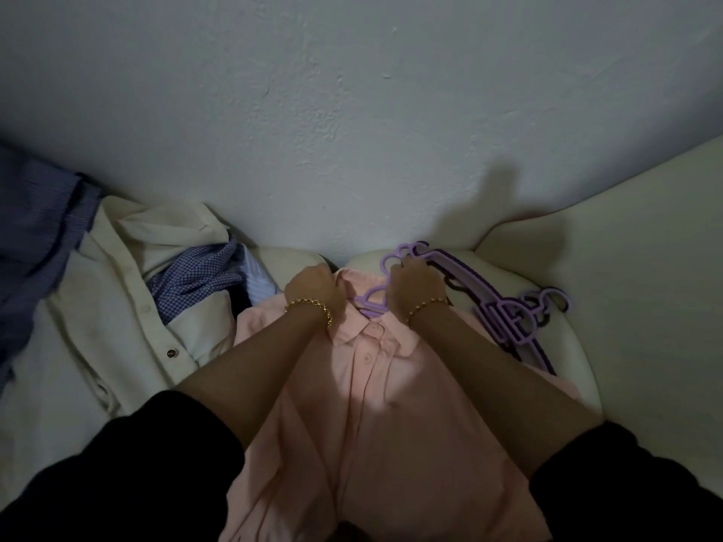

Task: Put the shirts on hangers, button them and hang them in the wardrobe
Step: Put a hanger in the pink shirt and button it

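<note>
Pink shirt (pixel 375 404) is lying front-up along the middle of the sofa (pixel 626 275), collar (pixel 354 330) pointing to the back edge under the wall (pixel 352 111). Step in hand looks like hangering. A purple hanger (pixel 371 303) is sitting in the neck opening, its hook poking out past the collar toward the back edge. Left hand (pixel 313 285) is gripping the left side of the collar, fingers curled. Right hand (pixel 414 283) is gripping the hanger near its hook, fingers closed round it. Dim light, so I cannot tell whether the hanger arms are reaching both shoulders, nor whether any buttons are fastened. Spare hangers (pixel 508 318) are lying in a stack toward the right end of the seat, just beside the shirt's shoulder. Cream shirt (pixel 129 307) and checked shirt (pixel 195 279) are waiting in a heap at the left end. Wardrobe is not showing. Next move, by my reckoning, is calling for the collar held steady while the hanger gets seated square under both shoulders. Then both hands would be coming down the placket to work the buttons, top one first.
</note>
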